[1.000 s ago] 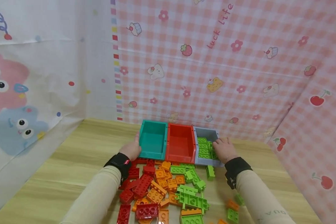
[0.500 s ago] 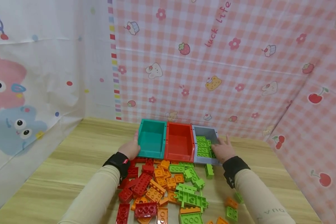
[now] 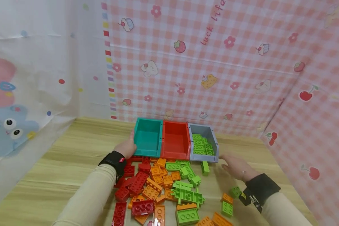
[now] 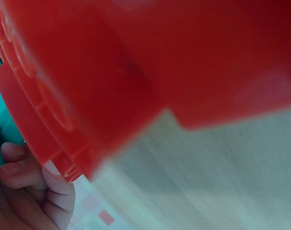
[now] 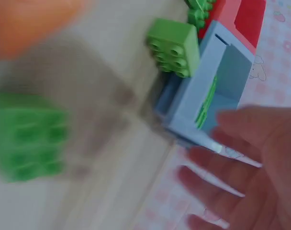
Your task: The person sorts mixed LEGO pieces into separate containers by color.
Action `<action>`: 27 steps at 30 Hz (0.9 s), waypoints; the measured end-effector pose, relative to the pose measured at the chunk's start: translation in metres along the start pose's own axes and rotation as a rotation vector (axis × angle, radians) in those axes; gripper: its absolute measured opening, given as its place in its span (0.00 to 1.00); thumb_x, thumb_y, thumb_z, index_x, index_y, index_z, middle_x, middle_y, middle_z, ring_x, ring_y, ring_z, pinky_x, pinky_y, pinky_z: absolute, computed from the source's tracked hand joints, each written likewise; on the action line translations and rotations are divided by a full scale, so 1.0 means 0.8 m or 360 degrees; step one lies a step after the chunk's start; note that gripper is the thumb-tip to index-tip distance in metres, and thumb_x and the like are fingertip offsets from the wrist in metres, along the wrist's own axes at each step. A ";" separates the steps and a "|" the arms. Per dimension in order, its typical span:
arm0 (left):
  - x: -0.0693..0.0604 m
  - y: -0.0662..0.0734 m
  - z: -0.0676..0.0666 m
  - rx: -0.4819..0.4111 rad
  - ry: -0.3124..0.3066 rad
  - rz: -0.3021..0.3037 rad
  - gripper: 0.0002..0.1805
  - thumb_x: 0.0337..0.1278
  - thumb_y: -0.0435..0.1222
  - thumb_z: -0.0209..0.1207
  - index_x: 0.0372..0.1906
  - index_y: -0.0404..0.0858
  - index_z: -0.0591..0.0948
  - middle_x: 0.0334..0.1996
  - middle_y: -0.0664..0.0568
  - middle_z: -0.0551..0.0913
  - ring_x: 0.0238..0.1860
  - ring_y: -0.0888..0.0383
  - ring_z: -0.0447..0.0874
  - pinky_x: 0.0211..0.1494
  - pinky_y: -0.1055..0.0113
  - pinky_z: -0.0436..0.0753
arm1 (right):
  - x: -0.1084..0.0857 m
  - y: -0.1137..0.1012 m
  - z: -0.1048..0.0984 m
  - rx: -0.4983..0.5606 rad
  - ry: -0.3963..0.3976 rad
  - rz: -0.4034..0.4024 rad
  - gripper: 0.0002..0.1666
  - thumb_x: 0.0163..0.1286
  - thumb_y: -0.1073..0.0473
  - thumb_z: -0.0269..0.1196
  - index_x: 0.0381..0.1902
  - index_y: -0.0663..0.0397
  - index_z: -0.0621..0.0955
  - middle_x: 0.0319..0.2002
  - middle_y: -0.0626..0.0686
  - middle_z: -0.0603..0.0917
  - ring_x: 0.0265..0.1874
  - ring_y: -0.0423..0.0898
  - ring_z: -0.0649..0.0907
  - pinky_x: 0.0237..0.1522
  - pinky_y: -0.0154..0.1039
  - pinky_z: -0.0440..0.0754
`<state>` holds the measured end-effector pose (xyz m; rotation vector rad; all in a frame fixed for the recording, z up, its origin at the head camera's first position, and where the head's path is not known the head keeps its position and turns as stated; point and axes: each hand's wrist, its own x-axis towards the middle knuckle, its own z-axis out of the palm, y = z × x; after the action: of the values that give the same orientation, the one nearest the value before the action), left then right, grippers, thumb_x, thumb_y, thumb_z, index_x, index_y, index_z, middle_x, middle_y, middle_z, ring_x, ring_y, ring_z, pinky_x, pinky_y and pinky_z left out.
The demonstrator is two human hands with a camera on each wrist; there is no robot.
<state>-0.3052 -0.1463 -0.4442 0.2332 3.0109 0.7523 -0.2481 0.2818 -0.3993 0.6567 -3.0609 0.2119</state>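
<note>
My left hand [image 3: 126,148] is at the near left corner of the teal bin [image 3: 147,155]. In the left wrist view, its curled fingers [image 4: 21,175] hold the bin's edge, partly hidden. Right of the grey bin [image 3: 204,157], my right hand [image 3: 237,168] is in the air with nothing in it. Its fingers [image 5: 222,167] are spread and relaxed in the right wrist view. Inside the grey bin lie several green bricks [image 3: 201,146]. A green brick [image 3: 205,168] stands on the table just in front of that bin.
Between the other two bins stands a red bin [image 3: 175,156], with nothing in it. Red bricks [image 3: 138,182], orange bricks [image 3: 151,191] and green bricks [image 3: 187,196] are heaped before the bins. A patterned cloth [image 3: 180,72] hangs behind the wooden table [image 3: 59,166].
My right hand has come out of the grey bin and moved right and toward me. The left hand stays at the teal bin. The head view has shifted slightly.
</note>
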 end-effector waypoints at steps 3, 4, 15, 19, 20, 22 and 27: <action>-0.001 0.002 -0.004 0.0002 0.0005 0.0006 0.39 0.63 0.33 0.43 0.72 0.30 0.37 0.10 0.51 0.67 0.11 0.56 0.60 0.19 0.65 0.58 | -0.029 0.009 0.006 0.0104 -0.0185 0.0124 0.20 0.63 0.62 0.62 0.52 0.66 0.76 0.46 0.62 0.80 0.46 0.59 0.79 0.48 0.55 0.73; -0.001 0.002 -0.005 0.0002 0.0006 0.0009 0.39 0.63 0.33 0.43 0.72 0.30 0.37 0.10 0.50 0.67 0.11 0.56 0.60 0.19 0.65 0.58 | -0.036 0.013 0.009 0.0106 -0.0215 0.0149 0.20 0.63 0.60 0.63 0.51 0.66 0.76 0.44 0.61 0.81 0.44 0.58 0.80 0.46 0.55 0.74; 0.000 -0.003 -0.001 0.0018 0.0010 0.0017 0.39 0.63 0.33 0.43 0.71 0.29 0.36 0.11 0.50 0.68 0.11 0.55 0.62 0.19 0.64 0.59 | -0.072 0.019 0.040 0.0010 -0.0308 0.0306 0.25 0.54 0.48 0.69 0.44 0.59 0.78 0.38 0.53 0.81 0.37 0.52 0.80 0.41 0.52 0.77; -0.001 -0.004 -0.001 0.0016 0.0008 0.0020 0.39 0.64 0.33 0.43 0.71 0.28 0.36 0.10 0.50 0.68 0.11 0.56 0.62 0.19 0.64 0.59 | -0.065 0.018 0.039 0.0090 -0.0323 0.0292 0.25 0.57 0.53 0.67 0.49 0.60 0.77 0.45 0.60 0.79 0.43 0.56 0.79 0.45 0.55 0.75; -0.001 -0.004 -0.002 0.0012 0.0011 0.0022 0.39 0.64 0.33 0.43 0.71 0.28 0.36 0.10 0.50 0.68 0.11 0.55 0.62 0.19 0.64 0.59 | -0.061 0.016 0.035 0.0134 -0.0309 0.0295 0.25 0.58 0.55 0.66 0.52 0.60 0.76 0.46 0.60 0.78 0.42 0.56 0.79 0.43 0.55 0.75; 0.000 -0.003 -0.002 0.0007 0.0021 0.0025 0.38 0.63 0.32 0.43 0.71 0.28 0.37 0.10 0.50 0.68 0.11 0.55 0.62 0.18 0.64 0.59 | -0.051 0.013 0.025 0.0211 -0.0223 0.0255 0.25 0.59 0.59 0.64 0.55 0.62 0.74 0.47 0.63 0.74 0.40 0.55 0.78 0.41 0.53 0.76; -0.001 0.001 0.001 0.0048 0.0044 0.0028 0.38 0.65 0.32 0.44 0.71 0.28 0.38 0.10 0.50 0.67 0.10 0.56 0.61 0.18 0.65 0.58 | -0.009 0.001 -0.003 0.0221 0.0198 0.0117 0.17 0.59 0.64 0.62 0.46 0.64 0.76 0.41 0.60 0.70 0.33 0.49 0.74 0.35 0.46 0.75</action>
<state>-0.3045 -0.1451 -0.4441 0.2522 3.0518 0.7181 -0.2421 0.2861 -0.3973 0.5145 -2.9724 0.4514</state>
